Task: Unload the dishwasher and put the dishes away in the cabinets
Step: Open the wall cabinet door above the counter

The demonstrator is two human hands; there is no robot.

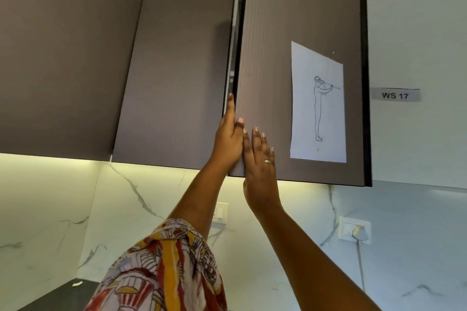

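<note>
No dishes are in view; the left hand (pixel 228 134) grasps the ajar cabinet door (pixel 273 58) by its edge, the right hand (pixel 260 166) presses flat on its face, so a closing push may trap the left hand against the neighbouring door (pixel 177 78).

One head-worn view only, tilted steeply upward. Wall cabinets (pixel 177 78) are seen close from below, with the cabinet door (pixel 298 33) framed at 1 o'clock.

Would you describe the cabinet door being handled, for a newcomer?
Find the brown wall cabinets above the lit marble backsplash. The door is the rightmost, ajar; the left hand grips its free edge and the right hand lies flat on it. Only it bears a white sheet with a line-drawn figure.
</note>
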